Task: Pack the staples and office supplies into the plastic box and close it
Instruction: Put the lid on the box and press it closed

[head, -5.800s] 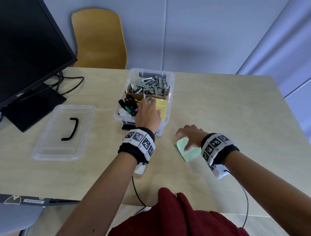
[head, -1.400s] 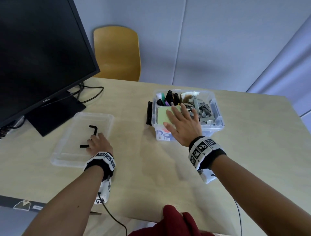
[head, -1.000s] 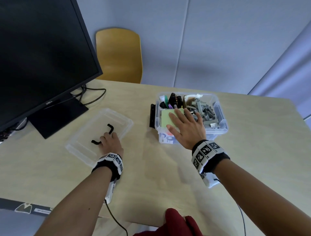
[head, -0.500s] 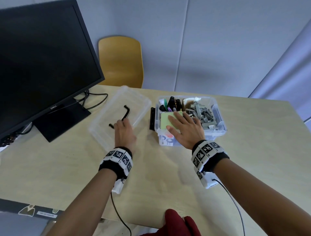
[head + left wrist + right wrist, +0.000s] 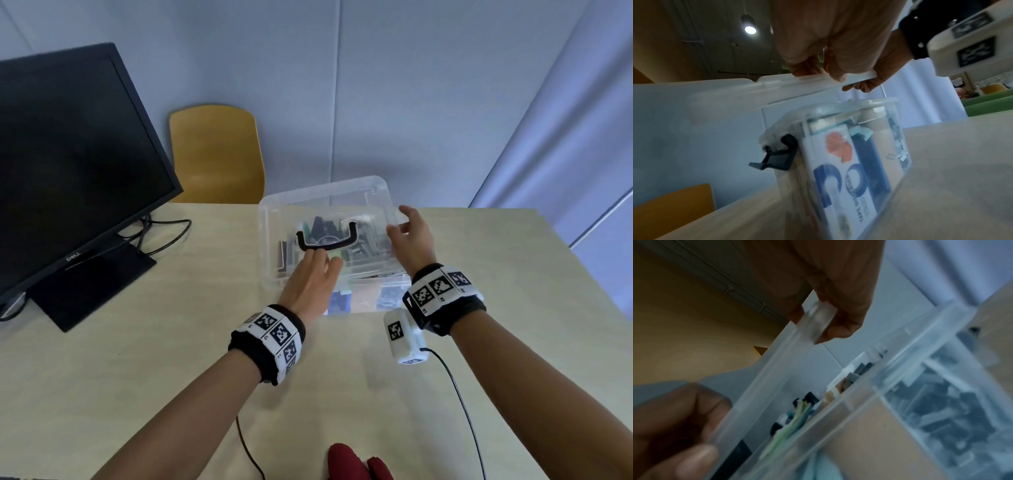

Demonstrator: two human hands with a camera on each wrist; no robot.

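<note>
The clear lid [image 5: 342,198] with its black handle [image 5: 325,243] hangs tilted just above the open plastic box [image 5: 363,298]. My left hand [image 5: 322,260] holds the lid's near edge, fingers lying on top. My right hand [image 5: 399,222] pinches its right edge [image 5: 818,321]. In the right wrist view my left thumb [image 5: 694,451] presses the same lid [image 5: 760,386]. Below it lie grey staples [image 5: 941,402], green sticky notes [image 5: 797,423] and markers inside the box. The left wrist view shows the box wall [image 5: 838,162] with a black latch [image 5: 781,155] hanging free.
A black monitor [image 5: 68,164] on its stand, with cables, fills the table's left side. A yellow chair [image 5: 215,154] stands behind the table. A red cloth [image 5: 346,462] shows at the near edge. Wrist-camera cables trail over the table front.
The lid has been lifted from the table left of the box and now hangs over it. My right hand left the sticky notes in the box and took the lid's right edge.
</note>
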